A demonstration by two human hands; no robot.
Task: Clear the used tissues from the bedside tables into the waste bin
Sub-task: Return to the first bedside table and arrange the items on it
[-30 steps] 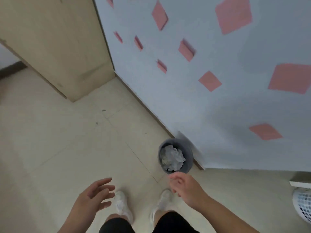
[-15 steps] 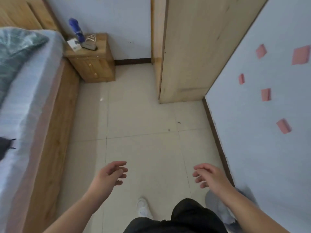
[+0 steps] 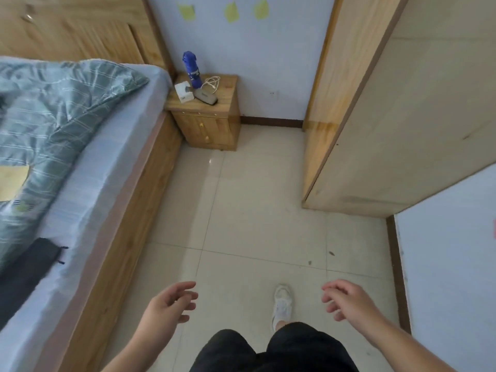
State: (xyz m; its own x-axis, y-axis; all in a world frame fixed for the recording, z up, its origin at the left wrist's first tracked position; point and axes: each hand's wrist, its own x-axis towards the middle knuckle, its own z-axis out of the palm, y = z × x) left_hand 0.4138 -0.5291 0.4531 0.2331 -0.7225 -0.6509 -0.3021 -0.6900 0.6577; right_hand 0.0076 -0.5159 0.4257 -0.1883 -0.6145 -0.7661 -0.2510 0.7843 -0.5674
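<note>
**Cut off, hidden, too small**

Bed [image 3: 88, 167] runs out of frame at left and bottom; headboard cropped at top. Dark item [image 3: 25, 272] on the mattress is cut by the left edge, can't ID it. Yellowish patch [image 3: 12, 181] by the blanket also cropped, unclear. On the bedside bench [image 3: 228, 103], the small white box [image 3: 183, 93] and flat dark object [image 3: 206, 97] are too small to tell, maybe a tissue box. Both forearms leave the frame at bottom. One shoe [image 3: 281, 304] shows; the other foot is hidden behind the legs. Wardrobe [image 3: 402, 116] cropped at top and right.
</note>
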